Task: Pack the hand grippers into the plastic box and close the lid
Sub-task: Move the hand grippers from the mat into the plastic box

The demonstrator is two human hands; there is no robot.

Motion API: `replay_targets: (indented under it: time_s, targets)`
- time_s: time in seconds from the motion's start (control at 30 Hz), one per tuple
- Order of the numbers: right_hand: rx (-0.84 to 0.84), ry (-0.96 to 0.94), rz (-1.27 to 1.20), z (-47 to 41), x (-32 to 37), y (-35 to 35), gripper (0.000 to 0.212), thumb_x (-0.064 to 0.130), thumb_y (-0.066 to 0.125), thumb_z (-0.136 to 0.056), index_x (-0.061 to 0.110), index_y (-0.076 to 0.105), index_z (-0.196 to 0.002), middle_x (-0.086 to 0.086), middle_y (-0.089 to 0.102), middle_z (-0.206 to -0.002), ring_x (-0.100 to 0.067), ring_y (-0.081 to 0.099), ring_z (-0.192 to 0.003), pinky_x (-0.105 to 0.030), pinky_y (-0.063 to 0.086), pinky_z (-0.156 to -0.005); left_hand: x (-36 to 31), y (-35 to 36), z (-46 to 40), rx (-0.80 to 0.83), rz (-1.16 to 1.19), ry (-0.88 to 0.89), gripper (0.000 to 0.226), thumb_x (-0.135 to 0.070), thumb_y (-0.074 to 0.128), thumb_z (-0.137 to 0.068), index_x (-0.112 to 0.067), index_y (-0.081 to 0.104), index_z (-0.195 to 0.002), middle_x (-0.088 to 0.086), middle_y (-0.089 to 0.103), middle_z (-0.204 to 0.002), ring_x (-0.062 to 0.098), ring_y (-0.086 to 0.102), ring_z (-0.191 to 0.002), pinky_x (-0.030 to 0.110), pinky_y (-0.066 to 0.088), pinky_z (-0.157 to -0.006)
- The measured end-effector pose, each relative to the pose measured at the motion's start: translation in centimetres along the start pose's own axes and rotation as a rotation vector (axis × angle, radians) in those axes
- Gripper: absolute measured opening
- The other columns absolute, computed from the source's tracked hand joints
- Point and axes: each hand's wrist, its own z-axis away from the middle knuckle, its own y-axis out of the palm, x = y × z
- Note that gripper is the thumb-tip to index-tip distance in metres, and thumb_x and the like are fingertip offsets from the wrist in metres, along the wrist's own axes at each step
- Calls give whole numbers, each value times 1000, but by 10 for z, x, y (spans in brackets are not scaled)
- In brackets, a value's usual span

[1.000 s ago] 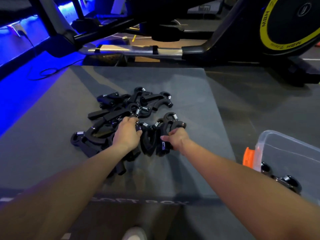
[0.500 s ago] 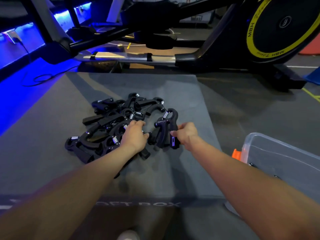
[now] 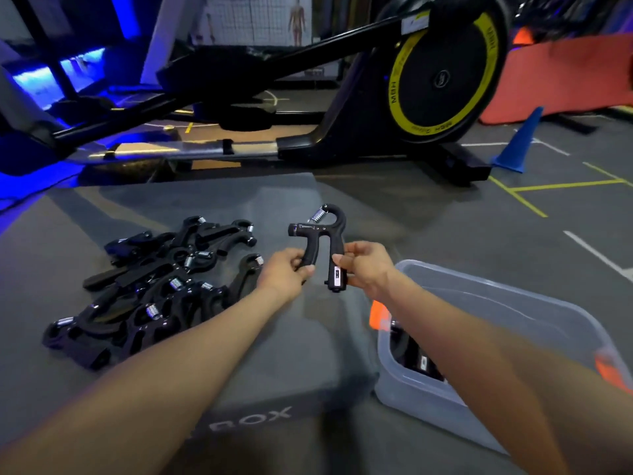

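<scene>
Head view: hand gripper (image 3: 321,238) held upright in air, spring end up, handles down. Left hand (image 3: 284,274) pinching left handle, right hand (image 3: 366,267) pinching right. Gripper pile (image 3: 154,286) left of fingers; plastic box (image 3: 479,365) lower right, open; elliptical trainer (image 3: 376,97) beyond.

Right forearm hides most of the plastic box (image 3: 513,303) interior.

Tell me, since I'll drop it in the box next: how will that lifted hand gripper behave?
The hand gripper looks rigid, probably keeping its shape. Its spring suggests handles would resist squeezing. Left hand and right hand pinch it easily, so likely light.
</scene>
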Motion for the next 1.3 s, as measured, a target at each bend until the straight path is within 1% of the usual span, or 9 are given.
replay_targets:
  time_s: [0.1,0.27,0.43,0.6,0.73,0.87,1.0,1.17,1.3]
  targets:
    - [-87,-51,125,6,6,-32,17,-6,63,-82,7,57,-93,-5,56,-73,-19,56,-62,-33,53,-60,-20,25,7,-5,27,37,29,-12,65,-83,-11,63,-112,3,66,-91,25,66,-97,41,49,-96]
    - [-202,-91,325,23,6,-75,44,-5,74,-71,1,62,-113,-12,67,-97,-21,61,-86,-44,53,-91,-40,74,8,-8,53,112,32,-12,68,-81,-11,64,-113,12,70,-106,25,66,-103,43,49,-96]
    - [-307,-56,410,40,8,-129,54,-6,72,-72,7,57,-123,-5,63,-80,-18,59,-62,-23,49,-52,-68,130,7,59,89,174,35,-12,68,-81,-11,63,-115,11,69,-111,23,64,-107,42,48,-98]
    - [-490,56,365,49,4,-188,49,-11,69,-72,5,56,-116,-13,63,-89,-12,54,-48,-12,38,-29,-90,199,10,194,148,222,31,-10,66,-82,-13,64,-113,7,70,-107,22,65,-103,40,48,-98]
    - [-626,160,324,49,-10,-231,25,-11,66,-68,2,56,-87,-16,62,-78,-28,59,-55,-24,46,-41,-102,247,15,360,220,196,40,1,60,-84,-5,57,-124,12,64,-119,26,59,-114,31,41,-102]
    - [-696,254,290,47,-39,-264,24,-10,64,-66,9,52,-73,-15,63,-72,-31,64,-61,-32,51,-47,-96,281,18,499,151,202,44,-3,58,-87,-8,51,-130,7,60,-124,20,58,-111,21,39,-95]
    - [-694,355,264,51,-81,-292,31,-17,60,-68,12,48,-68,-19,59,-69,-27,58,-45,-24,42,-38,-80,303,5,371,-74,312,38,-14,59,-89,-12,54,-127,7,53,-127,25,52,-119,33,40,-104]
    - [-670,467,327,53,-128,-313,24,-15,58,-68,8,54,-75,-26,64,-73,-32,61,-49,-28,47,-41,-66,317,-21,266,-320,420,53,-12,61,-85,-17,44,-135,2,44,-140,27,41,-128,42,37,-107]
    - [-617,560,436,44,-148,-327,23,-11,62,-69,9,58,-80,-16,65,-74,-26,60,-48,-19,46,-35,-57,331,-35,281,-433,511,64,-10,59,-87,-22,32,-144,-4,29,-153,23,22,-143,37,19,-119]
